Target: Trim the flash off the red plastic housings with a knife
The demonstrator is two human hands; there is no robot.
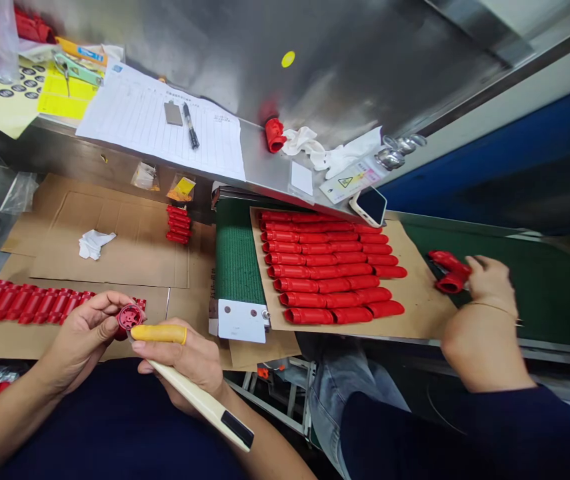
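My left hand [87, 333] pinches a small round red plastic part [129, 318], its open, ribbed end turned up. My right hand [185, 357], with a yellow finger cot [159, 334] on one finger, grips a long cream-handled tool [199, 398] with a black butt end. The tool's working tip is hidden near the red part, where the yellow-covered finger meets the rim. Left of my hands, a row of red cylindrical parts [39, 303] lies on the cardboard [115, 267].
Rows of red tubular parts [325, 269] lie on cardboard over a green conveyor belt [237, 253]. On the right, a co-worker's hand [492, 287] touches red pieces [449, 270]. A shelf above bears a paper form [165, 127], a pen [191, 125] and a phone [369, 205].
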